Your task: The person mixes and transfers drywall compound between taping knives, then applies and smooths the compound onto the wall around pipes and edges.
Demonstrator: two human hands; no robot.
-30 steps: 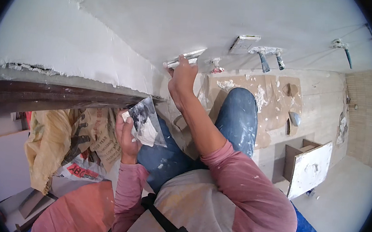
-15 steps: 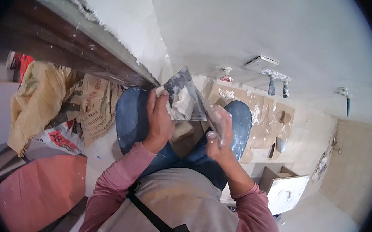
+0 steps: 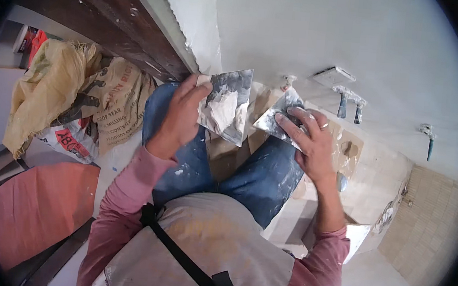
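My left hand (image 3: 181,114) grips the edge of a flat metal putty plate (image 3: 233,81) by its pale end. A lump of white putty (image 3: 222,112) lies on the plate, with more smeared towards its right edge. A second thin metal sheet, a putty scraper (image 3: 268,118), is pinched in my right hand (image 3: 309,131), its fingers spread over the face; white smears mark the blade and fingers. The two blades are apart, held above my knees, near the corner of the white wall (image 3: 326,31). Any handle on the scraper is hidden by my hand.
A dark wooden frame (image 3: 114,21) runs down from upper left. Left of me lie a yellow sack (image 3: 48,94), a printed brown sack (image 3: 121,103) and a reddish panel (image 3: 43,208). Wall pipe fittings (image 3: 343,106) stick out on the right, above splattered cardboard (image 3: 350,153) on the floor.
My hands have drawn apart: the right scraper has left the left plate and moved right. The left plate has tilted, showing more of its face and the putty.
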